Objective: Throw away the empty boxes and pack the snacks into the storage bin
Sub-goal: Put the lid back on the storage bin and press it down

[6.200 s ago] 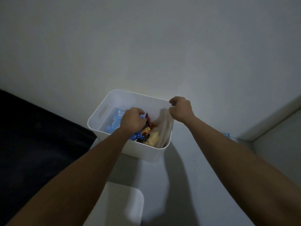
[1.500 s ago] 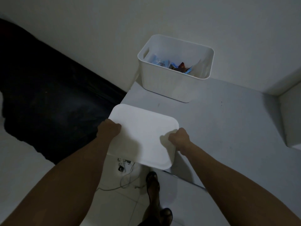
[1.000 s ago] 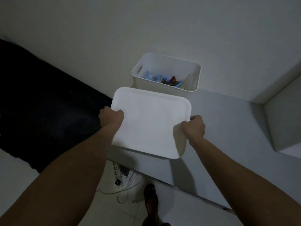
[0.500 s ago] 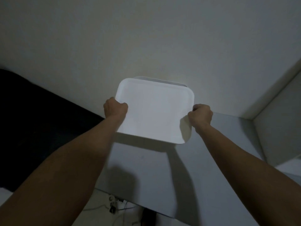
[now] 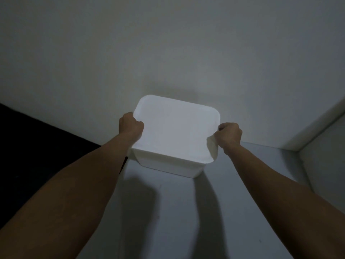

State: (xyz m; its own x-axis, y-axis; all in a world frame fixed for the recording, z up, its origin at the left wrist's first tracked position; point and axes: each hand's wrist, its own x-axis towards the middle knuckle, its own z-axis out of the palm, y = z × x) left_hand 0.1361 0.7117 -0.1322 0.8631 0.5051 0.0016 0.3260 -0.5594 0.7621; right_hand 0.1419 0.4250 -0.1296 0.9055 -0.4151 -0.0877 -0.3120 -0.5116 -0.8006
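We see a pale, plain wall filling the upper half of our view. Below it lies a grey tabletop, which meets the wall along its far edge and carries soft dark shadows. To our left, just beside the tabletop's edge, sits a large black mass, too dark for us to identify. At far right a light panel rises from the tabletop.

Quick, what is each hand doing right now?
Left hand: grips the left edge of the white lid.
Right hand: grips the lid's right edge.
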